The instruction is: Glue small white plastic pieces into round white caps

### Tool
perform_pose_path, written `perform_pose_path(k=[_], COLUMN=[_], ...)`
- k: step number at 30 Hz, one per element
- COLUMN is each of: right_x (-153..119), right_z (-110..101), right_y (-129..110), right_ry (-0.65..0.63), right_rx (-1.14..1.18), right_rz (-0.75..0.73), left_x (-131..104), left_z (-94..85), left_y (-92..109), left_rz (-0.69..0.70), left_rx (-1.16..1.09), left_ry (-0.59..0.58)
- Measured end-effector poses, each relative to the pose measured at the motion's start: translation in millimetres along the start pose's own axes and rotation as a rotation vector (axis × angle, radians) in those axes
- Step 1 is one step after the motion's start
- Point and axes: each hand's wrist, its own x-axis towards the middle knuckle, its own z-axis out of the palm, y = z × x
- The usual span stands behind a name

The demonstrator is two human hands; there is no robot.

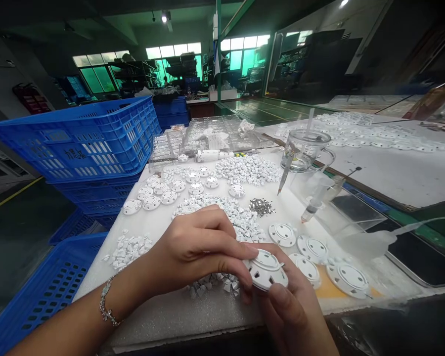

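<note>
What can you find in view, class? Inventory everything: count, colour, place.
board: one, white, centre
held disc: one, white, foreground centre
loose discs: about sixteen, white, on board
small pieces: uncounted, white, heaped on board
metallic bits: uncounted, silvery, mid-board
mug: one, clear, right
squeeze bottle: one, translucent, right
dark slab: one, black, right
crates: several, blue, left
windows: several, green-tinted, background
bracelet: one, silvery, lower left
left hand: one, bare, at held disc's left edge
right hand: one, bare, gripping held disc

Far ahead of the left hand (198, 242), windows (173, 51) and a lamp (164, 19) glared amid deep gloom. Soft, pale light lit the board (207, 316) beneath it; far to its right, a bottle (428, 101) looked stretched and hazy.
</note>
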Motion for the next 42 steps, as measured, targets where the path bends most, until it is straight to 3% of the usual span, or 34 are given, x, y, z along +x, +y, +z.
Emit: perform_pose_path(k=[6, 17, 21, 25, 28, 32, 35, 37, 38, 40, 42], right_x=[0, -4, -5, -5, -4, -1, 1, 3, 5, 7, 8], right_z=[1, -3, 3, 0, -4, 1, 8, 10, 11, 9, 4], right_y=[2, 2, -2, 3, 14, 31, 38, 37, 35, 30, 25], right_ry=[0.039, -0.015, -0.055, -0.043, -0.006, 0.115, 0.41, 0.637, 0.692, 0.659, 0.525], right_rx=[0.024, 0.079, 0.133, 0.072, 0.032, -0.047, -0.135, -0.299, -0.399, -0.584, -0.756], right_rz=[-0.011, 0.037, 0.04, 0.019, -0.007, -0.22, -0.561, -0.822, -0.92, -1.017, -1.06], left_x=[-1, 4, 2, -4, -8, -11, -11, -10, -10, -9, -9], left_z=[2.4, 14.6, 20.7, 24.2, 24.6, 22.1, 18.9, 17.3, 16.9, 16.8, 17.5], left_y=[0, 15, 13, 11, 11, 11, 9, 7, 7, 6, 6], left_rz=[-0.009, 0.01, 0.073, 0.046, 0.003, -0.031, -0.03, -0.04, -0.046, -0.054, -0.061], left_rx=[0.02, 0.032, -0.015, -0.064, -0.023, 0.032, 0.089, 0.126, 0.137, 0.153, 0.161], left_ry=[0.009, 0.073, 0.031, -0.046, -0.041, 0.014, 0.068, 0.083, 0.074, 0.036, -0.005])
